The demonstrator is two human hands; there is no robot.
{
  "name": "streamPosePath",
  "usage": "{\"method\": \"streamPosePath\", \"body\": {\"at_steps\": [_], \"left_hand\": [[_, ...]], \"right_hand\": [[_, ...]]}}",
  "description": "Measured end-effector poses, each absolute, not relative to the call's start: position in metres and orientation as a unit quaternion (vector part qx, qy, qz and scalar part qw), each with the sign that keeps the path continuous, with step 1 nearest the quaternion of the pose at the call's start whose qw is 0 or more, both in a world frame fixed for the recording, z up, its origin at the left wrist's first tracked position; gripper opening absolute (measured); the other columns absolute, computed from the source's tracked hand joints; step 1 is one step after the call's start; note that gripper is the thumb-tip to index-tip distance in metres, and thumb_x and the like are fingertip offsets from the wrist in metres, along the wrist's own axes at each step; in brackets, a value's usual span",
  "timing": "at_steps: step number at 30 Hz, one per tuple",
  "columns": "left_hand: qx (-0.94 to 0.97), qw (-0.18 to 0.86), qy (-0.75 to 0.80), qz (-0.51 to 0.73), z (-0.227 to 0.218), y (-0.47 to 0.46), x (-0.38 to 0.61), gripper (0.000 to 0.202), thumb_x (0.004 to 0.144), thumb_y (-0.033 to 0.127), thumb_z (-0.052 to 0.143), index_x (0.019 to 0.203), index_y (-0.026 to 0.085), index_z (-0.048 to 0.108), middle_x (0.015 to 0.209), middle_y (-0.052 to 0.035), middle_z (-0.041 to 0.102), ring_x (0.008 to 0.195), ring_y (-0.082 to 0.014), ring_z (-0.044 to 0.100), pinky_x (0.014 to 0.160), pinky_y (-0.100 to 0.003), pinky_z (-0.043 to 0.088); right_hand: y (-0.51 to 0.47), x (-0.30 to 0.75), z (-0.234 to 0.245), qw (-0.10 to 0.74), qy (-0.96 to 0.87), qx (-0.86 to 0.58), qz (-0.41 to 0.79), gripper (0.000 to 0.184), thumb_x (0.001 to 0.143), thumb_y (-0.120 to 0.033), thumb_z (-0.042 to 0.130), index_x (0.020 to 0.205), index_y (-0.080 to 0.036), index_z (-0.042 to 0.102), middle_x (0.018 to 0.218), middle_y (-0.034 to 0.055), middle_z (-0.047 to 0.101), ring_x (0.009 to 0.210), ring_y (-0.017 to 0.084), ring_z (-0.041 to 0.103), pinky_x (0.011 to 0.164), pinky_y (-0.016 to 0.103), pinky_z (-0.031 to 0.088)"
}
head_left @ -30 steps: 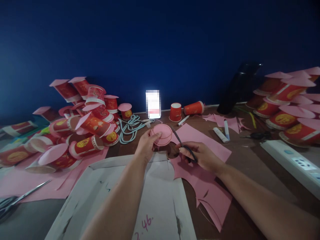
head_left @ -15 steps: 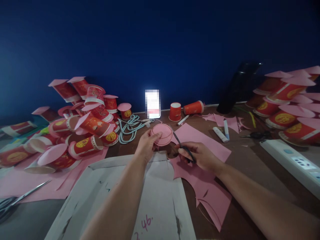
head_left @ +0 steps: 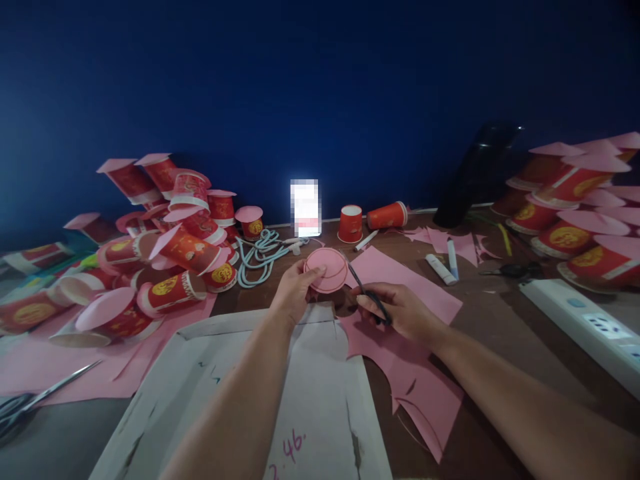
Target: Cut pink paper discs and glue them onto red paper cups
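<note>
My left hand (head_left: 296, 287) pinches a round pink paper disc (head_left: 327, 272) with a drawn circle line near its rim, thumb on top. In my right hand (head_left: 393, 308) is a pair of dark-handled scissors (head_left: 376, 301), fingers wrapped round the handles. The blades point up and left, along the disc's right edge; whether they are apart I cannot tell. Beneath the right hand lies a pink paper offcut (head_left: 425, 393) with curved cut edges. Another pink sheet (head_left: 400, 277) lies behind it. A white cardboard sheet (head_left: 240, 393) is under my left forearm.
Red paper cups (head_left: 185, 247) with pink discs are heaped at left; more cups (head_left: 570, 237) stand at right. A lit phone (head_left: 305, 208), light blue cable (head_left: 257, 257), two red cups and markers are at the back. Scissors (head_left: 50, 393) lie left, a power strip (head_left: 585, 327) right.
The disc in my left hand has shifted slightly to the right, toward the scissors. My right hand has barely moved.
</note>
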State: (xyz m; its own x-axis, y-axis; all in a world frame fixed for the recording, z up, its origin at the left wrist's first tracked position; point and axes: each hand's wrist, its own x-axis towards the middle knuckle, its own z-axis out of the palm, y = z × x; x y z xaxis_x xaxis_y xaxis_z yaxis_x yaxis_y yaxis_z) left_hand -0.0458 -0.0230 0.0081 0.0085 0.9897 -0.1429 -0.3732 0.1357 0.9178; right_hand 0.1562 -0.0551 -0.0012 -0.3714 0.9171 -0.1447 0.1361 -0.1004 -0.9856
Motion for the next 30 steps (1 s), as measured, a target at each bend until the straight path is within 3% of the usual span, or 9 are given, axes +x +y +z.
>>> {"method": "streamPosePath", "body": {"at_steps": [20,26,30], "left_hand": [[0.356,0.612,0.447,0.547,0.0099,-0.0237,-0.0461,0.04,0.061,0.025,0.079,0.097,0.011,0.065,0.085,-0.0064,0.069,0.067,-0.0127,0.062,0.058,-0.023,0.05],[0.365,0.608,0.459,0.536,0.0105,-0.0239,-0.047,0.044,0.06,0.03,0.08,0.097,0.012,0.065,0.081,-0.0055,0.067,0.063,-0.0133,0.061,0.049,-0.021,0.045],[0.364,0.601,0.472,0.532,0.012,-0.0246,-0.0474,0.042,0.058,0.031,0.081,0.092,0.013,0.064,0.073,-0.0014,0.063,0.054,-0.0088,0.054,0.042,-0.018,0.038]], "right_hand": [[-0.0565,0.1552,0.0049,0.34,-0.594,-0.458,0.567,0.046,0.078,-0.054,0.066,0.104,-0.016,0.068,0.06,-0.002,0.054,0.051,0.008,0.044,0.045,0.02,0.034],[-0.0557,0.1558,0.0032,0.341,-0.597,-0.455,0.566,0.046,0.078,-0.054,0.066,0.103,-0.015,0.069,0.059,-0.0018,0.054,0.051,0.008,0.043,0.044,0.02,0.033],[-0.0563,0.1555,0.0033,0.344,-0.598,-0.454,0.564,0.045,0.078,-0.053,0.066,0.103,-0.016,0.069,0.06,-0.0018,0.055,0.052,0.008,0.044,0.045,0.02,0.034]]}}
